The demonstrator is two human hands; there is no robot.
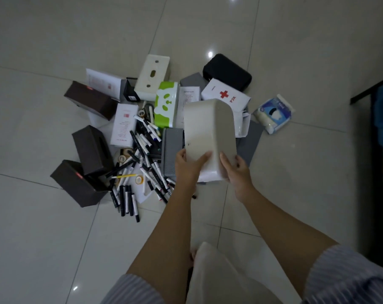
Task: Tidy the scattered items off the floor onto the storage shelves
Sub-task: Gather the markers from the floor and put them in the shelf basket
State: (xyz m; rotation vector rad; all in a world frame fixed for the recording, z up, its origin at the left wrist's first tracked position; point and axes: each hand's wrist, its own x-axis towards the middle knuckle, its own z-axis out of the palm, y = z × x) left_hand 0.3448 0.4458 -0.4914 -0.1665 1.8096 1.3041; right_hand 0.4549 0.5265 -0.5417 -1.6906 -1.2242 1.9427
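Observation:
A white plastic bin [208, 130], turned bottom-up, hangs above the pile on the tiled floor. My left hand [189, 164] grips its near left edge, thumb on top. My right hand [235, 168] holds its near right corner. Below lie many black and white markers [142, 150], three dark brown tissue boxes [91, 148], a green panda tissue box [166, 104], a white tissue holder [152, 76], a white first-aid box with a red cross [226, 96], a black pouch [226, 71], grey boxes [172, 150] and printed sheets [123, 125].
A packet of face masks [274, 114] lies apart at the right of the pile. A dark shelf frame [371, 91] with something blue behind it stands at the far right. Rolls of tape [139, 179] sit among the markers. Bare floor tiles [43, 238] surround the pile.

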